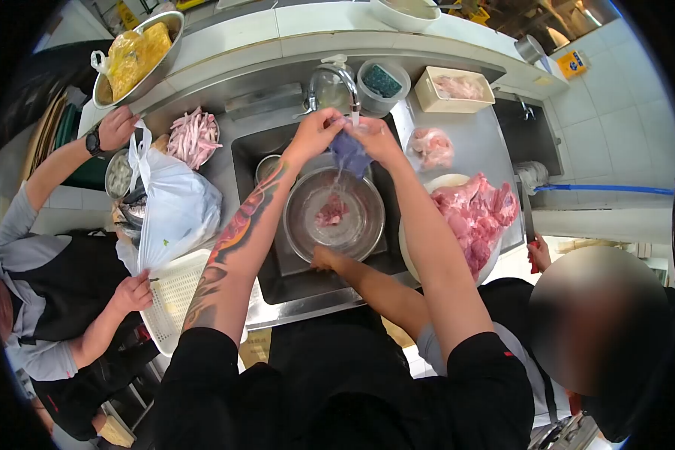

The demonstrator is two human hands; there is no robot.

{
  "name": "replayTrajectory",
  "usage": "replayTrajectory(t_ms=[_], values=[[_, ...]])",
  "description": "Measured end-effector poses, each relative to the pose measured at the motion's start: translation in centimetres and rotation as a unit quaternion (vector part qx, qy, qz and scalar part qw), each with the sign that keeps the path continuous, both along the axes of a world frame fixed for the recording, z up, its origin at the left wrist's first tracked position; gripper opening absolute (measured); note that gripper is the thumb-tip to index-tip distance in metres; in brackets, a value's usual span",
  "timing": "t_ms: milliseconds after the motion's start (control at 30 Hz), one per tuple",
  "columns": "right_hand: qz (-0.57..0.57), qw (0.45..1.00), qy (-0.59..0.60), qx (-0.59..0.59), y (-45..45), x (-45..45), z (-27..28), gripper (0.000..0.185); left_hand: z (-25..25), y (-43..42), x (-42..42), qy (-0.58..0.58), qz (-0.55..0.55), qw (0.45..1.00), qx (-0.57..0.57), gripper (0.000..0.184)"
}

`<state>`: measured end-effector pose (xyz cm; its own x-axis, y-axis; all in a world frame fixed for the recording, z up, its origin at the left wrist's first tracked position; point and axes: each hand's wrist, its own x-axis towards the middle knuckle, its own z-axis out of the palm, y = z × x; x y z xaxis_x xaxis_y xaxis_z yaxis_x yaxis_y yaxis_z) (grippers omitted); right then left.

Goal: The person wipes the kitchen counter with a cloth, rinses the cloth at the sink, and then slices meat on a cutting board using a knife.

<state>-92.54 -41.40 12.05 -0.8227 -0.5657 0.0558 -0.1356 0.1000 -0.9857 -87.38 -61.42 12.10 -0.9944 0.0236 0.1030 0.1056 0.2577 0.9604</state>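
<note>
Between my left hand [315,135] and my right hand [379,141] a thin blue-violet cloth [350,155] is pinched, directly under the tap [353,94]. Water runs down from it into a round metal bowl [287,217] in the sink [277,281]. A small piece of red meat [331,211] lies inside that bowl. Another person's hand [324,259] touches the near rim of the bowl, their arm passing beneath my right forearm. Fingers of both my hands are closed at the cloth's upper edge; whether it is fabric or plastic is hard to tell.
A basin of raw meat [469,217] stands right of the sink, with a knife [529,225] in a co-worker's hand beyond it. At left, a person holds a white plastic bag [174,199] above a cream crate [169,292]. Chicken feet [193,137] fill a bowl nearby.
</note>
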Motion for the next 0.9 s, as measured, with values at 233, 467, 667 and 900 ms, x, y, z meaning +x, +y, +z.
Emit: replayTrajectory(t_ms=[233,467,667,900], values=[[0.015,0.997,-0.070,-0.011,-1.7,1.1,2.8,0.028,-1.0,1.4,-0.5,-0.008,0.054,0.981,0.187,0.014],[-0.055,0.992,-0.105,-0.049,-1.0,-0.9,-1.0,0.023,-2.8,1.1,0.8,-0.065,0.064,0.946,0.310,0.039],[-0.212,0.949,-0.199,-0.122,-5.3,2.1,1.0,0.015,-3.5,4.2,1.9,0.075,-0.015,0.997,-0.031,0.096],[-0.363,0.879,-0.203,-0.234,-5.0,0.9,1.4,0.015,-2.5,5.3,1.1,0.090,0.014,0.993,-0.082,0.084]])
